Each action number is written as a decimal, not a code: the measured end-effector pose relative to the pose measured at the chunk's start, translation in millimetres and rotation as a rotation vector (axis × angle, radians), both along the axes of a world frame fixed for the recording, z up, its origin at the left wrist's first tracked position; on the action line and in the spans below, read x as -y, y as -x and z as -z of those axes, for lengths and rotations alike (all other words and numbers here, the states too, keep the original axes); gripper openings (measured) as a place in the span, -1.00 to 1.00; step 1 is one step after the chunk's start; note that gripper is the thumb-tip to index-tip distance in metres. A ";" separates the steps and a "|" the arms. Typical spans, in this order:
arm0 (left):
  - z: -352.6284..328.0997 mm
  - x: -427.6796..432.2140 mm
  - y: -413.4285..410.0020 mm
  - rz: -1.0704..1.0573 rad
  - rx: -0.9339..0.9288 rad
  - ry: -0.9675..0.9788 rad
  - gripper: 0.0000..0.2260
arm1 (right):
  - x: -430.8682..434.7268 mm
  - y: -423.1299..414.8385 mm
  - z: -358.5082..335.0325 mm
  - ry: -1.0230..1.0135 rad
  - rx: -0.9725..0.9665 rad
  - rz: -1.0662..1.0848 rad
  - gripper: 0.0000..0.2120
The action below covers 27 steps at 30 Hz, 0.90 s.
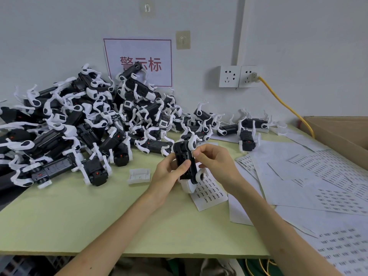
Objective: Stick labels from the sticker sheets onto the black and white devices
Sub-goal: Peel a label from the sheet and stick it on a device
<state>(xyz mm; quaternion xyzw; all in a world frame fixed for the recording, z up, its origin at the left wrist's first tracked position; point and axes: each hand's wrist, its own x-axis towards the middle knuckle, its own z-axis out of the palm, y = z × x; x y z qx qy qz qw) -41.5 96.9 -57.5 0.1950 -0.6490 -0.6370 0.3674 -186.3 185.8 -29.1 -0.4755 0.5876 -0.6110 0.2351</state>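
Labelling seems under way in the head view: left hand (167, 174) grips a black and white device (186, 166) upright, thumb across its black body, just above a sticker sheet (211, 196) on the table (79, 216). Right hand (217, 162) pinches its upper right edge with curled fingertips; any label there is too small to see. Next, I judge, comes pressing it flat. Body black, limbs white and curved, like the pile (79, 120) at left
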 end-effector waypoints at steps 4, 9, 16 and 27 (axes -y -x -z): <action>1.0 0.1 0.7 -0.012 0.005 0.020 -0.71 | -0.1 -0.3 0.6 0.006 -0.010 0.013 -0.89; 1.3 -0.2 1.1 -0.032 0.004 0.039 -0.69 | 0.6 -1.0 1.7 0.017 -0.039 0.039 -0.86; 3.8 -0.6 0.0 -0.073 0.027 0.104 -0.69 | 1.6 -1.6 3.7 0.047 -0.026 0.050 -0.88; -0.7 0.0 -3.6 0.055 0.007 0.014 -0.72 | 1.0 1.6 3.3 -0.063 0.108 0.015 -0.75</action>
